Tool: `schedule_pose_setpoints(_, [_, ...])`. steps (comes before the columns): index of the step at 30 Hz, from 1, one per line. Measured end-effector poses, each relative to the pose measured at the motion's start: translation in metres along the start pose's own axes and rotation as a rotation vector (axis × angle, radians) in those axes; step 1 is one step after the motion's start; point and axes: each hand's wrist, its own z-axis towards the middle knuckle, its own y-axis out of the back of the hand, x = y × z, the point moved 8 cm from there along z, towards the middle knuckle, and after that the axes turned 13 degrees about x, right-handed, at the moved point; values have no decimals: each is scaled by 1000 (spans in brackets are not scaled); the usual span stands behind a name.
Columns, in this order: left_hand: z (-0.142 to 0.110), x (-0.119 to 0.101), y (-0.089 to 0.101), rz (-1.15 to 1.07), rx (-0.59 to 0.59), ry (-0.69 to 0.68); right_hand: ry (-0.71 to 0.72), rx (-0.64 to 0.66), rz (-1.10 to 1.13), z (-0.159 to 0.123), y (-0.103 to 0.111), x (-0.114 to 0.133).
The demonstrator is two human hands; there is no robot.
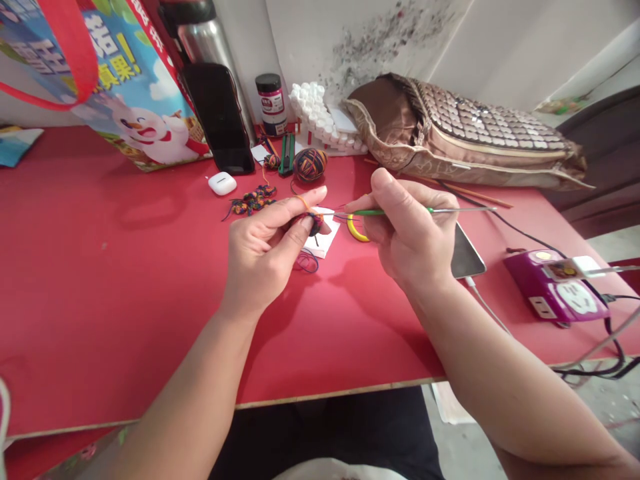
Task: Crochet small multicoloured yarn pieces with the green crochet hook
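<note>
My left hand (270,243) pinches a small dark multicoloured crochet piece (315,225) between thumb and fingers, and a strand of orange yarn passes over its index finger. In my right hand (415,230) is a crochet hook (370,213) with a green grip, held like a pen. The hook's metal tip points left and meets the crochet piece. Behind the hands lies a ball of multicoloured yarn (310,165). A finished-looking strip of crochet (253,200) rests left of it. Loose dark yarn (307,261) curls below the left hand.
On the red table (125,300) stand a phone (220,120), a steel bottle (203,37), a jar (271,105) and a printed bag (135,87). A white earbud case (222,183), green cutter (287,155), yellow ring (357,230) and purple power socket (557,287) with cables lie around.
</note>
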Motion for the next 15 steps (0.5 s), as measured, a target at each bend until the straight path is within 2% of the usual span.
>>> schedule_pose_setpoints(7, [0,-3,2,98,-21,27,113,20,-209,-10,-8,27])
schedule_pose_setpoints(15, [4,-15,-4,220,46,-60,41,46,-95,0,-4,8])
